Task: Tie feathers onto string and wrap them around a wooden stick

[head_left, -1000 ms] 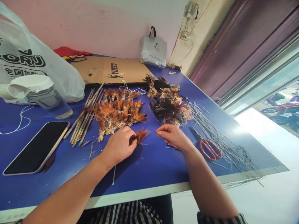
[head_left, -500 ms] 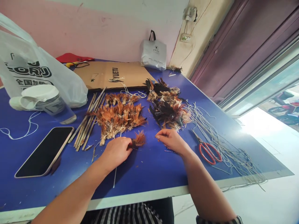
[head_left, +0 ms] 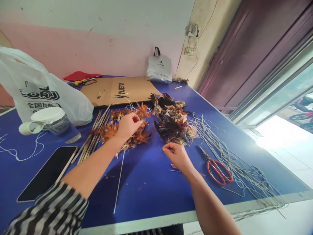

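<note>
My left hand [head_left: 129, 125] reaches over the pile of orange-brown feather bunches [head_left: 132, 143], with thumb and fingers closed. A small orange feather bunch [head_left: 143, 110] shows at its fingertips, its base hidden by the fingers. My right hand [head_left: 177, 156] hovers just in front of the dark feather bunches [head_left: 173, 127], thumb and fingers pinched together; whatever they may hold is too small to make out. Red-and-white string [head_left: 174, 167] lies beside and partly behind the right hand. On the blue table, a white stick or strip [head_left: 119, 182] lies below the left hand.
Red-handled scissors [head_left: 218, 171] and a spread of grey cords [head_left: 234, 163] lie at right. Thin sticks [head_left: 94, 138], a phone [head_left: 47, 174], a lidded clear cup [head_left: 65, 127] and a white plastic bag [head_left: 66, 98] are at left. Behind are flat cardboard [head_left: 102, 89] and a silver bag [head_left: 159, 68].
My left hand has moved forward with the small feather bunch, from the table's front area to above the orange pile. The right hand stays pinched in about the same place. The view has tilted up slightly.
</note>
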`<state>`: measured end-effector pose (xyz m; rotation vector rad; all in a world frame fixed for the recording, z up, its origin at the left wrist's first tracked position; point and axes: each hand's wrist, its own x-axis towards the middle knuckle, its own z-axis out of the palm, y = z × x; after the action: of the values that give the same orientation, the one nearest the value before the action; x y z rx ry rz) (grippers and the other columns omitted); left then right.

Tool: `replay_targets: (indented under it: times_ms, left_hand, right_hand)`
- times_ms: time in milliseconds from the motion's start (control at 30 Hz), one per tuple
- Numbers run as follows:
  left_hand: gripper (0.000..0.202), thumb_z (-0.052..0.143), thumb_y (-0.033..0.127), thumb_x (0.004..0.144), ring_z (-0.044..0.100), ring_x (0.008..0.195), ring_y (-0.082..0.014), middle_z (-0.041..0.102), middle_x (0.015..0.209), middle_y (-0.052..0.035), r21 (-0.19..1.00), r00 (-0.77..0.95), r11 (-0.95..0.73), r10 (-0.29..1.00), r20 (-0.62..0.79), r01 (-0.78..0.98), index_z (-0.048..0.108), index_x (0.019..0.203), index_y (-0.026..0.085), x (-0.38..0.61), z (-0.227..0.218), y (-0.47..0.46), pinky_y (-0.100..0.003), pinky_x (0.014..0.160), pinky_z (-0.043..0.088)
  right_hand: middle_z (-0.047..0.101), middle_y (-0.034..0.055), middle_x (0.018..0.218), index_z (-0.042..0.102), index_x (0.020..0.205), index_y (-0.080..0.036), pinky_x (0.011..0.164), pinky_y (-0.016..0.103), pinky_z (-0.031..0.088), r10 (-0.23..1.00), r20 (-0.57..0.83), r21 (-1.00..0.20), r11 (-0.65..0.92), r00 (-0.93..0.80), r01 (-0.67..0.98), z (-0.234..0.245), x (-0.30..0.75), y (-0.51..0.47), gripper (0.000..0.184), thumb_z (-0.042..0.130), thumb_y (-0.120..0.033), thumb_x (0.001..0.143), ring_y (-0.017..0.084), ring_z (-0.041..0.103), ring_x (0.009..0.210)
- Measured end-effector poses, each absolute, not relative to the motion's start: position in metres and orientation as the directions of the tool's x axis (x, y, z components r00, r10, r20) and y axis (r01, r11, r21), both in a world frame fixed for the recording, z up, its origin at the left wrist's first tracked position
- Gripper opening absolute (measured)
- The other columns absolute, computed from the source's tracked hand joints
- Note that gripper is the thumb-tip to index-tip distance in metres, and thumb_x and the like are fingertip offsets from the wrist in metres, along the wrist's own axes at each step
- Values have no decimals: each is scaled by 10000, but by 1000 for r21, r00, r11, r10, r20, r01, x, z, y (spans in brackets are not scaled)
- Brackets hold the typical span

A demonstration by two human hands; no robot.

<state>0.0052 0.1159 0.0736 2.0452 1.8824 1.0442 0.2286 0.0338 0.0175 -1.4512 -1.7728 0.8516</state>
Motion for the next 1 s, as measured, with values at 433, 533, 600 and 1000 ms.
replay_targets:
  times_ms: [433,533,600,1000]
  left_hand:
    - [243,609,399,710,614,894,-307,682,846,-158,361,-165,103,976,145,927,676,762,171,23,29,223,-392,753,425]
    - [287,561,439,741,628,855,-282,690,834,-137,368,-123,68,984,126,927,694,763,186,13,46,218,-355,726,434]
    - [279,543,420,753,627,838,-262,695,826,-118,376,-86,28,986,140,926,701,762,190,3,66,205,-328,715,432]
    - [228,589,392,749,600,773,-163,705,817,-41,976,328,36,938,-107,216,687,770,188,20,50,-12,-259,720,428]
  right_hand:
    - [656,38,776,650,774,-191,668,239,401,952,236,-624,302,-195,721,11,225,33,176,478,-200,808,150,586,714]
    - [659,42,785,655,783,-193,653,241,402,950,240,-625,309,-200,717,11,226,33,181,477,-211,810,152,583,703]
    - [660,45,783,659,782,-190,660,245,404,945,265,-631,320,-192,706,12,228,35,186,477,-218,806,156,583,704]
    - [652,33,684,695,788,-165,609,252,392,921,264,-691,-27,287,722,24,300,56,247,535,-341,722,159,554,621]
